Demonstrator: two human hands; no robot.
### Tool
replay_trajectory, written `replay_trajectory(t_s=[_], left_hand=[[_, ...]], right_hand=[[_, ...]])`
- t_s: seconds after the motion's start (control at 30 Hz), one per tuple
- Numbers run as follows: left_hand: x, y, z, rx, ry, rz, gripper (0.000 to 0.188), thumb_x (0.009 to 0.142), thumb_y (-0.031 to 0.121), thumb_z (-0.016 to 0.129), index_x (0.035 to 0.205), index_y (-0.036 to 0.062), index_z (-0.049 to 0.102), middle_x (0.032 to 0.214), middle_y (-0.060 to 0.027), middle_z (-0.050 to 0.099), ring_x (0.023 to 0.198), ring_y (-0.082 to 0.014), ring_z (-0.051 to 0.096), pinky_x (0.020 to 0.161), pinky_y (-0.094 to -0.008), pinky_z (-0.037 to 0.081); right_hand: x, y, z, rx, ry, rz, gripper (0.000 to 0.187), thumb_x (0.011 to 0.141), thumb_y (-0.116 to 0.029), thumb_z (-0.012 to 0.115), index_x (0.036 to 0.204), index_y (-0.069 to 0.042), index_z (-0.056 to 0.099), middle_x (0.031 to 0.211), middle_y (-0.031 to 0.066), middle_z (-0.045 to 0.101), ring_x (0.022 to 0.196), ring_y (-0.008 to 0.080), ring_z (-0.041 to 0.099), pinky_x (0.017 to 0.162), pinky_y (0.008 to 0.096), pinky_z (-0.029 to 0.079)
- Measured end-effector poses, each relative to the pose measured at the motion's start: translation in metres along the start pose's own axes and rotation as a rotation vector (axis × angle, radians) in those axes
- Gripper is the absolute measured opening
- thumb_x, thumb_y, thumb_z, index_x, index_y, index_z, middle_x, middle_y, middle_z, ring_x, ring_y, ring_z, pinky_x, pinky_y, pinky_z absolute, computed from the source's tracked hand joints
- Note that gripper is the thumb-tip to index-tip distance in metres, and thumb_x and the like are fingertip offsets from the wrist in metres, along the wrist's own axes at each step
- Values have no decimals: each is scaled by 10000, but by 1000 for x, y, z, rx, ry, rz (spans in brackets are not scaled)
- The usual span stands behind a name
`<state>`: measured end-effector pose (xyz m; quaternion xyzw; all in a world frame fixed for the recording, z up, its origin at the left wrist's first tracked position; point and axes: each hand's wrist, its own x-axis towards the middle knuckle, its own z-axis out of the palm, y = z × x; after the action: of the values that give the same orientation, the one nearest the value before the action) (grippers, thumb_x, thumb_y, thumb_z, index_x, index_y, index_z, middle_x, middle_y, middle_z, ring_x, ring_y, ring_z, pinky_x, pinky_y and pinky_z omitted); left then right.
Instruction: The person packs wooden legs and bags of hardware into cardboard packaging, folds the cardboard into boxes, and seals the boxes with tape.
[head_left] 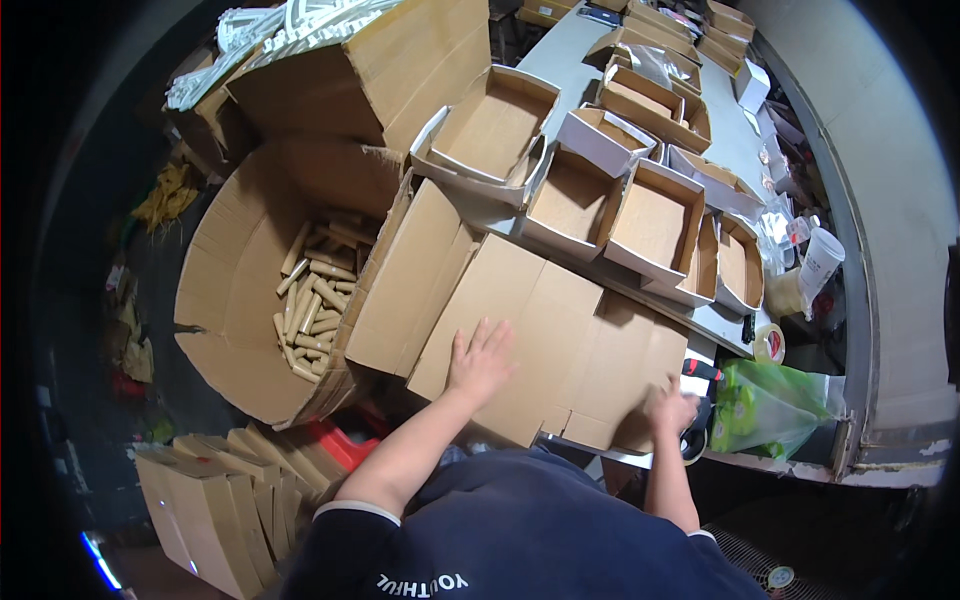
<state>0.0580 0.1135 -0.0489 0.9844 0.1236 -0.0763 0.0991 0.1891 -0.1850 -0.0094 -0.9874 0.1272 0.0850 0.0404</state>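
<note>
A flattened brown cardboard box (pixel 560 330) lies across the front of the table, its flaps folded out. My left hand (pixel 482 362) rests on its left part, palm down with the fingers spread. At the right edge of the cardboard is my right hand (pixel 670 408), its fingers curled in; whatever they may grip is hidden. Just beyond that hand lies a tool with a red and black handle (pixel 702 370). Beside it, a dark round object (pixel 697 430) shows only in part.
Shallow open cardboard trays (pixel 655 220) crowd the table's far side. At left stands a big carton (pixel 240 220) holding several brown paper tubes (pixel 315 310). A green plastic bag (pixel 770 405) and a tape roll (pixel 769 344) lie right. Folded cartons (pixel 205 510) stand lower left.
</note>
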Motion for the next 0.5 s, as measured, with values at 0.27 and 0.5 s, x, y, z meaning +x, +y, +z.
replay_trajectory(t_s=[0.27, 0.5], left_hand=[[2, 6, 3, -44, 141, 10, 550, 860, 417, 483, 1326, 136, 406, 1380, -30, 352, 1272, -269, 287, 1058, -471, 205], [5, 14, 7, -124, 370, 18, 411, 789, 308, 582, 1126, 74, 562, 1223, -55, 490, 1206, -260, 361, 1048, -437, 252]], right_hand=[[26, 105, 41, 177, -91, 82, 278, 719, -273, 675, 918, -82, 643, 937, 228, 605, 904, 378, 573, 793, 427, 457], [-6, -36, -43, 657, 26, -849, 649, 596, -153, 707, 1171, -41, 429, 1107, 229, 477, 960, 364, 514, 862, 388, 421]])
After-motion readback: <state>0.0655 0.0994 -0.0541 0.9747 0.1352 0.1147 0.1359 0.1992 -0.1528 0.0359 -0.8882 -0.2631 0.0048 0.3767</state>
